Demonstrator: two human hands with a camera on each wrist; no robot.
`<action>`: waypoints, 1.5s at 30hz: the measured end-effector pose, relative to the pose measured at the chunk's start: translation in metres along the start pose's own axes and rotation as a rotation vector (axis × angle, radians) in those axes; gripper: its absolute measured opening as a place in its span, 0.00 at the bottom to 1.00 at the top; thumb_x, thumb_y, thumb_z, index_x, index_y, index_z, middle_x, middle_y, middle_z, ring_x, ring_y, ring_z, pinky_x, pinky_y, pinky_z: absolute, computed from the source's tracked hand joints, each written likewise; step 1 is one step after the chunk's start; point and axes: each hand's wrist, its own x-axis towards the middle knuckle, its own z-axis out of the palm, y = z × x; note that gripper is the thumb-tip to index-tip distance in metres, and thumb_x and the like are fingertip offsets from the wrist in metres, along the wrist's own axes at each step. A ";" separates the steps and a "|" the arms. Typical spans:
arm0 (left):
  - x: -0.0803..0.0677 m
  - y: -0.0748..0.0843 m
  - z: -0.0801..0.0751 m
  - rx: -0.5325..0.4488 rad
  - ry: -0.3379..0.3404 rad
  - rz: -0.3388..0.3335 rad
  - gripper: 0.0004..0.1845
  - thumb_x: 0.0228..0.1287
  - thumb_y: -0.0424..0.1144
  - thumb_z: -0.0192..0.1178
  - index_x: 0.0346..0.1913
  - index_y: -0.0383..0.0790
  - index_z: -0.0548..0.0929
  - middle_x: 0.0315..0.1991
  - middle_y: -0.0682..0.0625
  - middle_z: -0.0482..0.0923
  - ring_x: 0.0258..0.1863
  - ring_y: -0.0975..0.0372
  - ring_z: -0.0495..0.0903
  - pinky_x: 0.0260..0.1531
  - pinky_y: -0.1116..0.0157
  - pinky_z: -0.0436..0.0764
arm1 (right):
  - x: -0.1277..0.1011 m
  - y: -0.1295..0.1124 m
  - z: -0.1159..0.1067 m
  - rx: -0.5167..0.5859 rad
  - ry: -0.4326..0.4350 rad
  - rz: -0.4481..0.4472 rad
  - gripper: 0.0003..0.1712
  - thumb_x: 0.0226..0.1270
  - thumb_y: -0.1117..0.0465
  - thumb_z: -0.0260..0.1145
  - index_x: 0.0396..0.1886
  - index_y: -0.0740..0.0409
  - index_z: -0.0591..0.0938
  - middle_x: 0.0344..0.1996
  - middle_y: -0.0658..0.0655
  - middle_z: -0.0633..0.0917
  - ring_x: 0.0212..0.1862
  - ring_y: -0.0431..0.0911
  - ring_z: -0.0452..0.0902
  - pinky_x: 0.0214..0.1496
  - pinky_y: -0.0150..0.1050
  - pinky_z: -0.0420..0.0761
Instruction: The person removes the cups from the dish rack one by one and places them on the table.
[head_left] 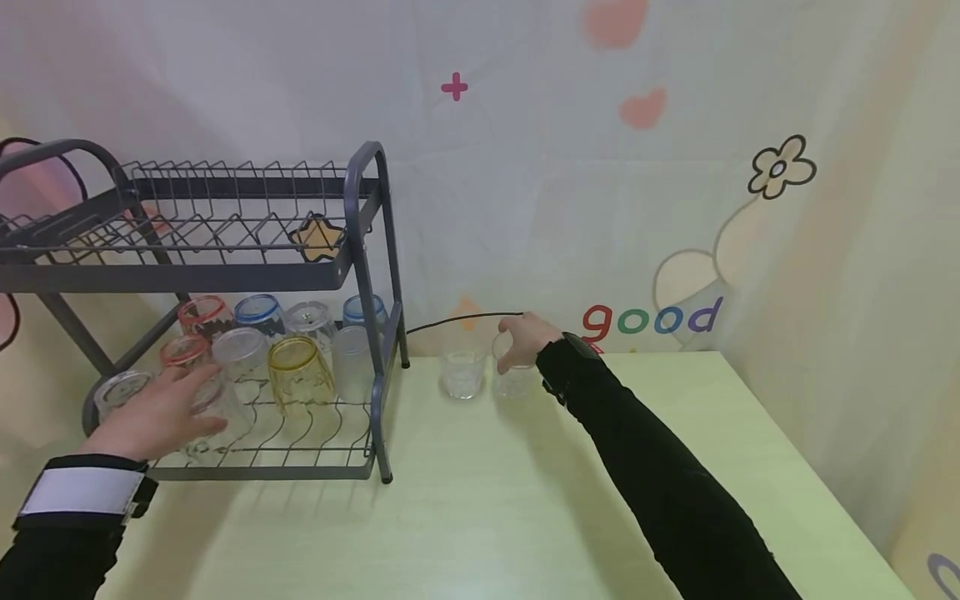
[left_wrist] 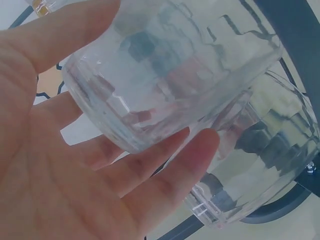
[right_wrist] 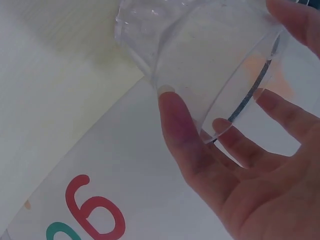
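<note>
Right hand [head_left: 528, 340] curled thumb and fingers round a clear glass [head_left: 516, 382] at the back of the pale green table [head_left: 465, 517], just beside a 2nd glass [head_left: 462, 375]. Left hand [head_left: 153, 415] had its fingers apart round a rack glass [left_wrist: 165, 80]; whether they touched, I could not tell. Other glasses [head_left: 302, 375] shared the 2-tier rack [head_left: 262, 473]. Behind hung a printed cloth [head_left: 487, 208].

Head view: rack [head_left: 262, 277] runs off left edge! Left hand [head_left: 159, 412] masks part of clear glass [head_left: 228, 421]; right hand [head_left: 528, 338] covers part of second glass [head_left: 516, 383]; purple mark [head_left: 935, 570] sliced by right edge.
</note>
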 end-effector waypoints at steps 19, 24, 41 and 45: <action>0.006 0.002 -0.001 0.021 -0.015 0.022 0.41 0.58 0.47 0.69 0.68 0.27 0.64 0.63 0.19 0.60 0.55 0.26 0.66 0.43 0.31 0.70 | 0.012 0.000 0.011 0.006 -0.005 0.019 0.40 0.57 0.51 0.75 0.67 0.59 0.72 0.65 0.61 0.73 0.65 0.56 0.67 0.63 0.50 0.71; 0.006 0.002 -0.001 0.043 0.000 -0.007 0.42 0.58 0.50 0.69 0.67 0.29 0.64 0.63 0.20 0.60 0.54 0.25 0.67 0.42 0.30 0.70 | 0.011 -0.001 0.010 0.006 0.005 0.024 0.40 0.57 0.51 0.75 0.67 0.59 0.72 0.65 0.61 0.73 0.65 0.56 0.67 0.63 0.50 0.71; 0.010 -0.001 -0.008 0.118 0.015 -0.011 0.44 0.55 0.59 0.68 0.66 0.31 0.68 0.62 0.24 0.66 0.50 0.29 0.73 0.37 0.33 0.74 | 0.010 0.006 0.017 0.018 0.025 0.011 0.41 0.59 0.46 0.72 0.69 0.54 0.69 0.64 0.64 0.69 0.57 0.57 0.71 0.57 0.58 0.73; 0.005 0.002 -0.011 0.117 0.029 -0.016 0.45 0.55 0.62 0.67 0.66 0.32 0.69 0.64 0.25 0.65 0.51 0.30 0.73 0.38 0.31 0.72 | 0.004 0.007 0.011 0.043 -0.003 -0.033 0.47 0.60 0.42 0.71 0.74 0.55 0.64 0.69 0.63 0.66 0.68 0.56 0.61 0.63 0.57 0.70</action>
